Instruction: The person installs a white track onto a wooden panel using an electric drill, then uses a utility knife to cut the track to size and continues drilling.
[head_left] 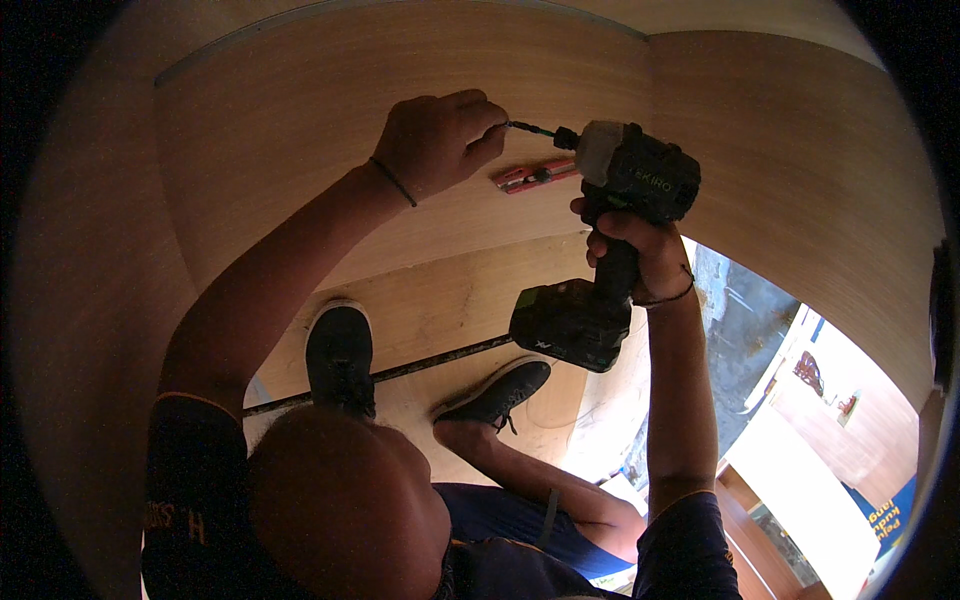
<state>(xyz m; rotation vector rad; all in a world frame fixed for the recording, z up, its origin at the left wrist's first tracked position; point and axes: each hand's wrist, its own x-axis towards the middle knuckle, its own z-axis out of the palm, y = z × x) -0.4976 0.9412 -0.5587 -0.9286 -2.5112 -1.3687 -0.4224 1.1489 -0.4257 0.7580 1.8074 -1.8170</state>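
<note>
Head view. The drill unit is a black pistol-grip cordless power drill [645, 175] with a pale grey nose section, a short black chuck [566, 138] and a block-shaped black battery pack [570, 325] at the base of the handle. The housing is dark and matt, with lettering on its side. A thin, dark drive bit with a green section [535, 130] projects from the chuck. The unit is located right of the picture's centre, in front of the wood-grain panel [400, 235], with its nose directed left and slightly upward.

The right hand [648, 255] holds the drill; its fingers are wrapped around the handle below the housing. The left hand [440, 145] is positioned at the free end of the bit. Its fingers are curled and narrow, with thumb and forefinger close together; whether they grip the bit tip or a small part cannot be told.

A red, elongated hand tool with a dark centre fitting [535, 176] lies on the panel, just below the bit. Two dark shoes with pale soles [340, 350] stand on the light wooden surface [430, 300] nearer the person.
</note>
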